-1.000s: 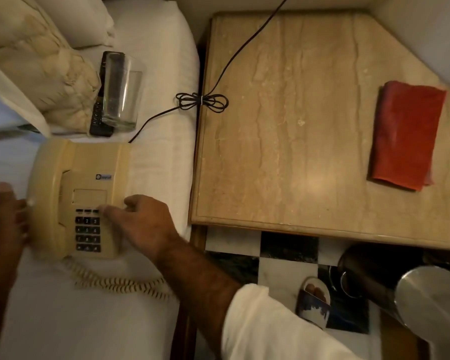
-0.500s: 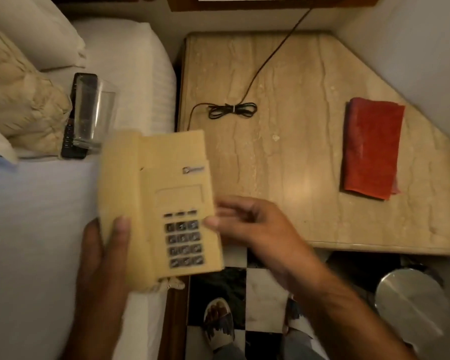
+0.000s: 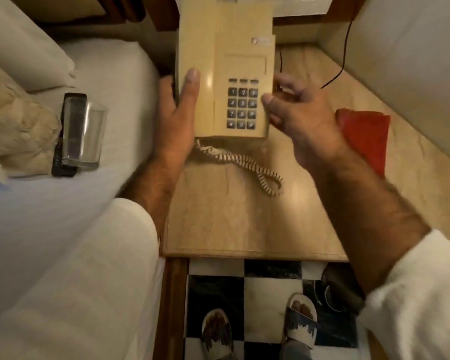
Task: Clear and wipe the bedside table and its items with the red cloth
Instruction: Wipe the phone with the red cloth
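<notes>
A beige telephone [image 3: 226, 74] with a dark keypad is over the back left of the marble bedside table [image 3: 231, 224]. My left hand [image 3: 176, 118] grips its left side with the thumb on the handset. My right hand [image 3: 299, 120] holds its right edge, thumb beside the keypad. The coiled cord [image 3: 247, 165] trails across the tabletop in front of the phone. The red cloth [image 3: 366, 136] lies folded on the table's right side, partly hidden behind my right wrist.
On the white bed [image 3: 50, 203] to the left lie a drinking glass [image 3: 83, 133] on its side and a black remote [image 3: 63, 162], next to pillows [image 3: 18, 126]. A thin black cable [image 3: 344, 55] runs along the right wall. Checkered floor and my sandalled feet [image 3: 300, 320] are below.
Both hands lifted the telephone off the bed and carried it right and back, over the bedside table. Its coiled cord now lies on the tabletop.
</notes>
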